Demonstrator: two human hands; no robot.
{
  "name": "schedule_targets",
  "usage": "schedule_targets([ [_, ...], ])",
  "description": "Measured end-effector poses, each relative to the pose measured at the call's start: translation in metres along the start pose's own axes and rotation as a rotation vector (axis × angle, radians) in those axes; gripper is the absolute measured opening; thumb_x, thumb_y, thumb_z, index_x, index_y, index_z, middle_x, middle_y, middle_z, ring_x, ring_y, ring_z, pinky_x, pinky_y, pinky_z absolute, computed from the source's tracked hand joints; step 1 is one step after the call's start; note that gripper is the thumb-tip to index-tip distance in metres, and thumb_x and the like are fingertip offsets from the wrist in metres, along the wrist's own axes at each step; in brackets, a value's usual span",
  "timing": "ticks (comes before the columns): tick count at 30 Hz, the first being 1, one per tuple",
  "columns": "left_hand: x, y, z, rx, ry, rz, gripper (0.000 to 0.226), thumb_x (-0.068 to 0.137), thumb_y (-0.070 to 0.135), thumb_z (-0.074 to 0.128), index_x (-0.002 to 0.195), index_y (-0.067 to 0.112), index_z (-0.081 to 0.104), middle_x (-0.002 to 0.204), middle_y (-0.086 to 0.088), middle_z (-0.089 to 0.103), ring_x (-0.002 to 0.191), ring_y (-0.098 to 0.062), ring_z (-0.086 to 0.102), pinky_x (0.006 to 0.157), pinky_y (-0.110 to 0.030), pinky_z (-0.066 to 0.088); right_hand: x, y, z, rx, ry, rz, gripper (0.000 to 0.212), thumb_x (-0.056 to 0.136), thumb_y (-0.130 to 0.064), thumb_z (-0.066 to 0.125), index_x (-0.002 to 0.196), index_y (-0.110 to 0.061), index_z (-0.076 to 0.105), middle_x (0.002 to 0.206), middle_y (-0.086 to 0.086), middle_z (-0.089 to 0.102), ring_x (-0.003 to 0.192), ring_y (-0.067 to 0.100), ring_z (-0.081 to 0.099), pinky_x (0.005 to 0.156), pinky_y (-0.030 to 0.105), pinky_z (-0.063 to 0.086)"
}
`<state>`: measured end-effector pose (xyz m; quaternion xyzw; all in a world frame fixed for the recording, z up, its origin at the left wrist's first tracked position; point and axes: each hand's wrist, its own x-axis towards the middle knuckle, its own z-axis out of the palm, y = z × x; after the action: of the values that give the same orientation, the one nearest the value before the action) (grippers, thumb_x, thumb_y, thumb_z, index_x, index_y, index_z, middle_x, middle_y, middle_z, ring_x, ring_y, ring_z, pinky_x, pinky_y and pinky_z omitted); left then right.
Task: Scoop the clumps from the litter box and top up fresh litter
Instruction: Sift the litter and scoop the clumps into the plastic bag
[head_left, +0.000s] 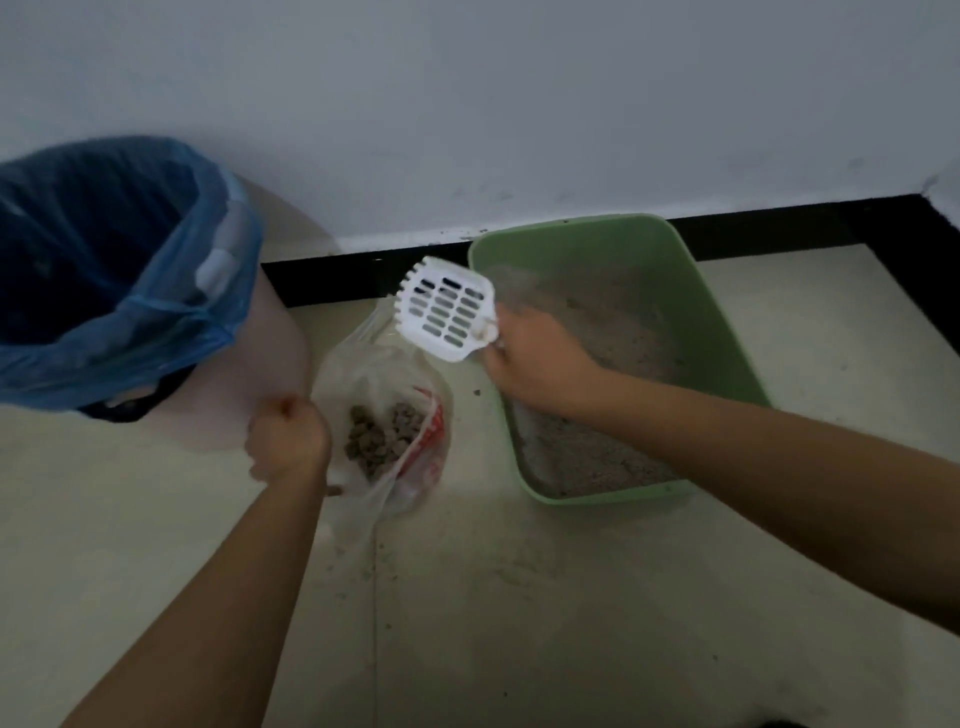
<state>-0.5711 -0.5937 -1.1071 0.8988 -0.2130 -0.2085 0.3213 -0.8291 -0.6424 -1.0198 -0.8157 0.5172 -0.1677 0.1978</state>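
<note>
Green plastic forms the litter box (727, 332), a rounded rectangular tray on the pale floor (519, 597) against the black skirting (363, 275); its bed of grey litter (597, 452) looks fine and powdery, heaped unevenly. From the head camera, the right hand (535, 358) hovers over the box's left rim, fingers closed around the handle of a white plastic scoop (449, 314); the scoop's flat, slotted blade with a toothed front edge tilts up and to the left, above the gap between box and bag, and a small pale lump sits at its handle end. Just left of the box, a thin clear plastic bag (363, 374) with red print stands open and crinkled; lumpy brown-grey clumps (379, 441) lie at its bottom. The left hand (288, 441) is clenched in a fist on the bag's left edge, gripping the film. Scattered grains speckle the floor below the bag. Further left stands a pale round bin (280, 364) lined with a glossy blue bag (156, 291), close to the left hand but apart from it.
</note>
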Motion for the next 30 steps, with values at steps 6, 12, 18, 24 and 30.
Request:
schedule_targets([
  [6,0.018,-0.051,-0.013,-0.183,-0.256,-0.204,0.056,0.081,0.019,0.061,0.132,-0.003,0.051,0.123,-0.027,0.059,0.1,-0.035,0.062,0.083,-0.04,0.054,-0.013,-0.046,0.063,-0.785,-0.273,-0.521,0.019,0.085,-0.01,0.053,0.096,-0.013,0.069,0.082,0.004,0.068,0.068,0.021,0.063,0.058,0.03,0.039],
  [12,0.018,-0.047,-0.014,-0.26,-0.199,-0.15,0.062,0.058,0.024,0.049,0.115,0.007,0.067,0.105,-0.02,0.069,0.096,-0.038,0.065,0.089,-0.047,0.056,-0.01,-0.042,0.069,-0.704,-0.168,-0.491,0.041,0.098,-0.009,0.042,0.138,-0.001,0.045,0.119,0.016,0.063,0.1,0.032,0.063,0.085,0.041,0.049],
  [18,0.011,-0.027,-0.012,-0.308,-0.145,-0.172,0.041,0.072,0.02,0.045,0.098,-0.006,0.065,0.097,-0.025,0.066,0.097,-0.044,0.063,0.078,-0.043,0.055,-0.011,-0.022,0.061,-0.529,-0.172,-0.27,0.048,0.094,-0.007,0.048,0.142,-0.008,0.042,0.113,0.01,0.059,0.093,0.028,0.06,0.068,0.035,0.041],
  [24,-0.016,-0.001,-0.006,0.121,-0.129,0.09,0.049,0.083,0.029,0.051,0.128,0.011,0.055,0.133,-0.019,0.05,0.121,-0.039,0.046,0.105,-0.049,0.036,-0.017,-0.004,0.043,0.06,-0.149,-0.059,0.03,0.103,-0.026,0.047,0.128,-0.011,0.055,0.101,0.003,0.054,0.086,0.016,0.049,0.072,0.027,0.035],
  [30,-0.073,0.032,0.042,-0.005,-0.263,0.584,0.053,0.098,0.031,0.048,0.145,0.009,0.039,0.147,-0.019,0.04,0.137,-0.034,0.036,0.115,-0.044,0.027,-0.027,0.045,0.015,0.232,0.264,0.339,0.027,0.104,-0.023,0.043,0.125,-0.01,0.053,0.114,0.01,0.059,0.098,0.021,0.054,0.07,0.026,0.037],
])
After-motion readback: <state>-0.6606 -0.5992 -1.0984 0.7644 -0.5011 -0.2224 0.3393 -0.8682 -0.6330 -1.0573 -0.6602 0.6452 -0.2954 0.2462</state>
